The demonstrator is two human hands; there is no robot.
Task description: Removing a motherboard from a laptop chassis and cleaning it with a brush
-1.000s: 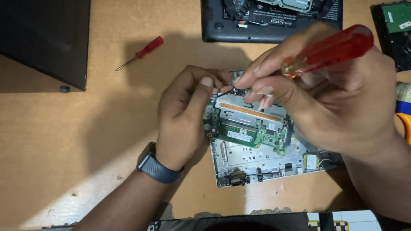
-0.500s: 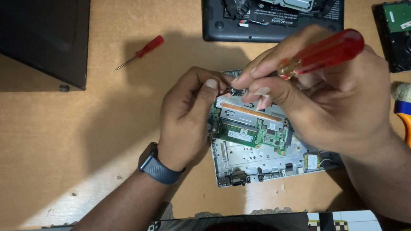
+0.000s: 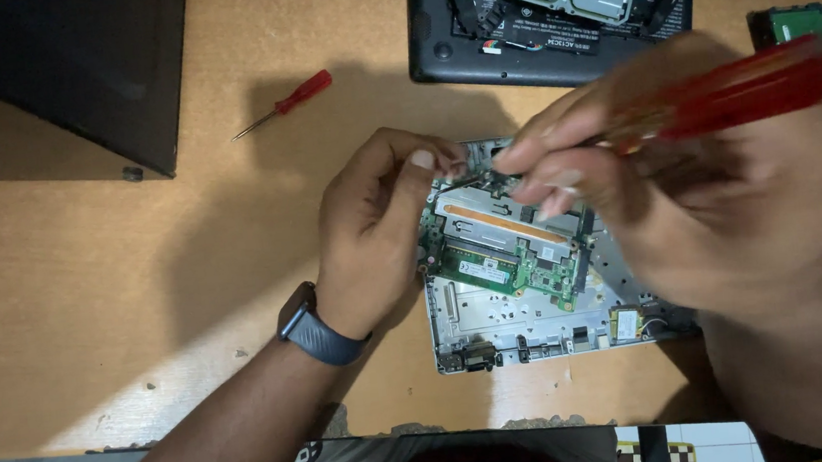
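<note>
Green circuit board (image 3: pixel 509 257) in silver chassis (image 3: pixel 541 324), red-handled screwdriver (image 3: pixel 720 96) blurred

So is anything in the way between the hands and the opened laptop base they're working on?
Nothing visible. The left hand pinches at the top edge of the opened laptop base, and the right hand, holding the red-handled screwdriver, meets it there. The exact contact spot is hidden by fingers.
</note>
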